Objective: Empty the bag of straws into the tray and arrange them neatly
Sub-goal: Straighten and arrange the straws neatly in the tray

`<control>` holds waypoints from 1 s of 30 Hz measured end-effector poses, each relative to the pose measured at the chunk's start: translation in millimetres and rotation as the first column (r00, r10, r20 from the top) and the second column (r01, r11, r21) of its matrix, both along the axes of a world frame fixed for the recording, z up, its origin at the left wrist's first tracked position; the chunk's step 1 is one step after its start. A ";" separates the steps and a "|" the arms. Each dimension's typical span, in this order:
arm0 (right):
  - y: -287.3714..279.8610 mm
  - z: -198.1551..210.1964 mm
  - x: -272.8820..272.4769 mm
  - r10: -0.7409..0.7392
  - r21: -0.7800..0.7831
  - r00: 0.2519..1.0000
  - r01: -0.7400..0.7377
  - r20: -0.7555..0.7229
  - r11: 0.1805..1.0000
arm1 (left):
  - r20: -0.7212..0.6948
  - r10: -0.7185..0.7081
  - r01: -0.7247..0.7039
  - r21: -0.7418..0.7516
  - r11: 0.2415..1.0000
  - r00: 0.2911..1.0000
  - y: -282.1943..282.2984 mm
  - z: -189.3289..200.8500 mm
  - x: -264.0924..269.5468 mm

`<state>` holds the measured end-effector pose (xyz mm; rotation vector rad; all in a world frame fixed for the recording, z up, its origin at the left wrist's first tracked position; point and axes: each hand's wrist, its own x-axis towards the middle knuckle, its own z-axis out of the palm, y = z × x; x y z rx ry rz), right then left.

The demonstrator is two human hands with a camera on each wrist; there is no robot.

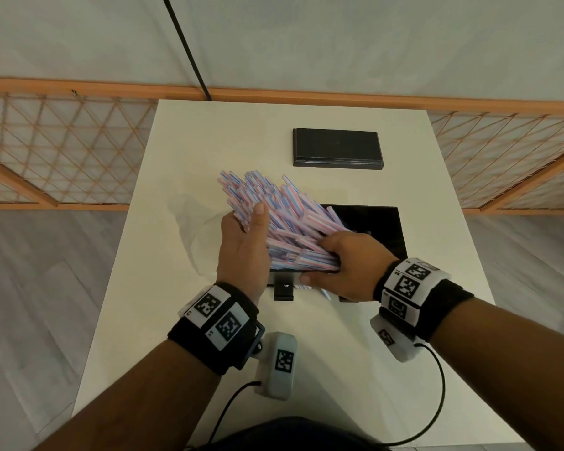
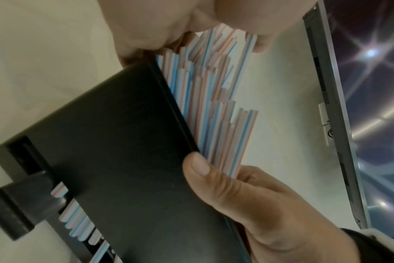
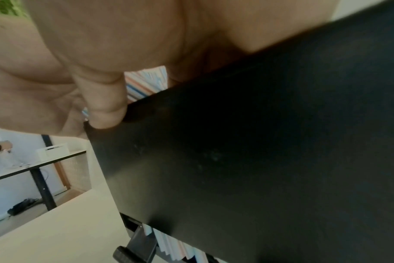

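Note:
A thick bundle of red, white and blue striped straws slants up and to the left out of the black tray. My left hand holds the bundle's left side, thumb laid over the top. My right hand grips the near ends of the straws, fingers curled over them and thumb against the tray's front wall. The straws fan out unevenly above that wall. A few straw ends poke through a slot low in the front. The clear empty bag lies crumpled to the left.
A black lid lies flat at the back of the white table. A black latch juts from the tray's front. One loose straw lies beside my right palm. An orange lattice fence runs behind the table.

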<state>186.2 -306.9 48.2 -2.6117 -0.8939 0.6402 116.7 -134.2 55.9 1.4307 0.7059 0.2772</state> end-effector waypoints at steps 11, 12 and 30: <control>9.1 -2.3 14.4 -0.073 -0.242 0.980 0.027 -0.185 0.970 | -0.019 -0.007 0.006 -0.029 1.000 1.000 -1.0 -2.7 3.9; 10.4 -1.7 15.5 -0.076 -0.252 0.972 0.018 -0.221 0.968 | -0.016 -0.006 0.005 -0.042 0.999 1.000 -0.4 -3.8 3.9; 31.0 9.4 20.7 -0.066 -0.180 0.939 0.005 -0.337 0.984 | 0.032 -0.009 0.012 -0.097 0.995 0.999 0.5 -5.7 2.4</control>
